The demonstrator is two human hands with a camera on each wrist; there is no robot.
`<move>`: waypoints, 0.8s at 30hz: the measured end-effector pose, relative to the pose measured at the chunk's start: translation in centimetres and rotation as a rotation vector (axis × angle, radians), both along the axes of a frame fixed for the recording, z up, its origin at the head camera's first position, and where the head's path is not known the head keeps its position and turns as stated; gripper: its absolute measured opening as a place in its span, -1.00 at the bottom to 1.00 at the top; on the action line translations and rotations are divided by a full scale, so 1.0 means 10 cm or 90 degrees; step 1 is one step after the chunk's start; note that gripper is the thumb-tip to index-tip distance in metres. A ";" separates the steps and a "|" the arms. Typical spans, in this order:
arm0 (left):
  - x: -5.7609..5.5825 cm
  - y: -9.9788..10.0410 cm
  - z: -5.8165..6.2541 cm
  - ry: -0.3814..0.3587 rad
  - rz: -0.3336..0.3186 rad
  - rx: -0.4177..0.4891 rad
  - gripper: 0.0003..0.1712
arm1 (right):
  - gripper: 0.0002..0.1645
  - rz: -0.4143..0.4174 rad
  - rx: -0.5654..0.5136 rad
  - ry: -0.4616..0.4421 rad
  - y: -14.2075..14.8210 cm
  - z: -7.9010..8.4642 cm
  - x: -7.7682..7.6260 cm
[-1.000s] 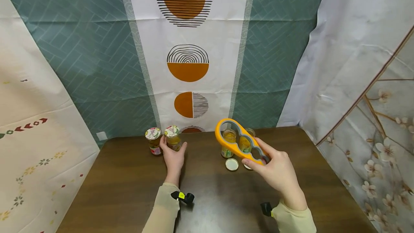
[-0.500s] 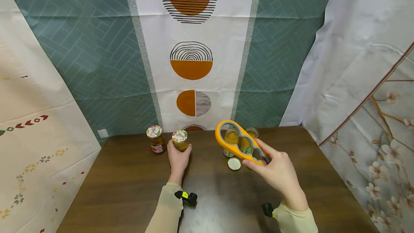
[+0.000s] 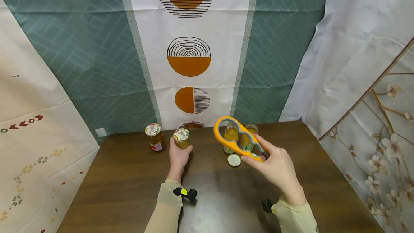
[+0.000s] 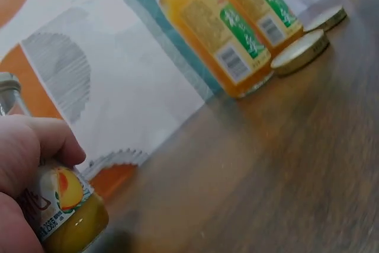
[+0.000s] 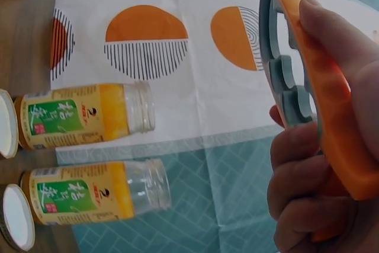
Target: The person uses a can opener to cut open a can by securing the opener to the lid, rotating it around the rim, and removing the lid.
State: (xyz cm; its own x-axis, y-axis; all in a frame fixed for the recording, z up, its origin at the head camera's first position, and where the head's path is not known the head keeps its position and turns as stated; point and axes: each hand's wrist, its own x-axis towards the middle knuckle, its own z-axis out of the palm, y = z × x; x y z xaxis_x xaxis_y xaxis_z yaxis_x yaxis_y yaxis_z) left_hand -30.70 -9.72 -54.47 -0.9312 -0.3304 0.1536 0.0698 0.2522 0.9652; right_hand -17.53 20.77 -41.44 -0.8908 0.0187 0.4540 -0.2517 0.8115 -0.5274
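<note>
My left hand (image 3: 178, 157) grips a small glass jar (image 3: 182, 139) with a fruit-patterned lid on. In the left wrist view its label (image 4: 70, 191) shows a peach, and its contents look yellowish. A second lidded jar (image 3: 156, 143), darker inside, stands just left of that hand. My right hand (image 3: 279, 168) holds an orange and grey jar opener (image 3: 216, 133) by its narrow end, raised in front of two open jars. In the right wrist view these jars, the left one (image 5: 77, 115) and the right one (image 5: 83, 194), have green and yellow labels and orange-yellow contents.
One loose lid (image 3: 234, 160) lies pale side up before the open jars, and another lid (image 5: 18, 217) lies beside it. All stands near the back edge of a brown wooden table (image 3: 123, 182). A patterned cloth (image 3: 194, 67) hangs behind, with floral cloth on the right.
My left hand has closed round the jar and shifted it slightly right and nearer, away from the darker jar. My right hand and the jar opener have stayed nearly in place.
</note>
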 end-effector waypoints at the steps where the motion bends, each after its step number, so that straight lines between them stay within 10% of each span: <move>1: 0.01 0.01 0.04 0.005 -0.005 0.001 -0.20 | -0.12 -0.001 0.000 -0.005 -0.01 0.00 -0.01; 13: 0.56 0.46 0.59 0.108 -0.244 -0.008 -0.09 | -0.01 0.043 -0.064 -0.114 -0.13 -0.03 0.01; 24: 0.95 0.76 0.59 0.085 -0.352 -0.068 -0.18 | -0.07 0.126 -0.079 -0.110 -0.30 0.02 0.09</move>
State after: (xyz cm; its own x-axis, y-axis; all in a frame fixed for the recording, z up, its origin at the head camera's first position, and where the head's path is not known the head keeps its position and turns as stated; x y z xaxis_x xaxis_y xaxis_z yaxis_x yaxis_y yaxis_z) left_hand -21.23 -2.16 -48.53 -0.9312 0.2234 0.2880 0.3388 0.2392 0.9099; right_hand -16.61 17.72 -41.25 -0.9469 -0.1169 0.2996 -0.2958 0.6821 -0.6687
